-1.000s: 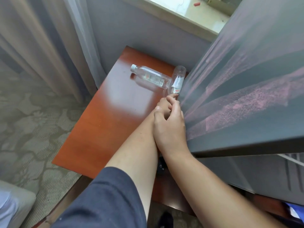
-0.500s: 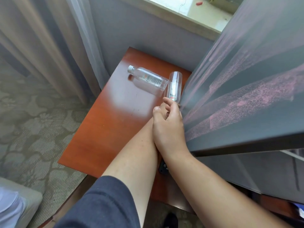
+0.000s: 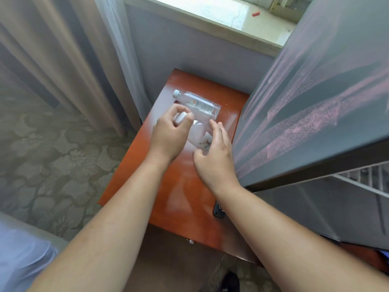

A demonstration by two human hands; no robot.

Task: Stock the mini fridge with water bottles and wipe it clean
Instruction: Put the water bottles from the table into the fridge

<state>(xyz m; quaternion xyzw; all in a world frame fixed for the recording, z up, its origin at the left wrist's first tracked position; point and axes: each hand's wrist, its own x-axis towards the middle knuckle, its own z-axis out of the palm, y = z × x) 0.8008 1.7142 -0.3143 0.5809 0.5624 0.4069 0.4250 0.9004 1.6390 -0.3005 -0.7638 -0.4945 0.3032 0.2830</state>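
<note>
A clear water bottle (image 3: 199, 134) lies tilted over the red-brown side table (image 3: 185, 192), between my two hands. My left hand (image 3: 168, 133) grips its white-capped end with curled fingers. My right hand (image 3: 214, 157) cups the labelled body between thumb and fingers. A second clear water bottle (image 3: 197, 103) with a white cap lies on its side just behind them. The mini fridge's dark grey door (image 3: 315, 102) stands open at the right, close to my right hand. A wire shelf (image 3: 368, 182) shows inside the fridge below the door.
A small black object (image 3: 219, 209) lies on the table by the fridge. Curtains (image 3: 73, 60) hang at the left over patterned carpet (image 3: 42, 165). A window sill (image 3: 231, 15) runs along the wall behind the table.
My hands were stacked together, reaching for the bottle beside the fridge door. They have since parted and taken it at both ends, moving it left and nearer. The view shifted.
</note>
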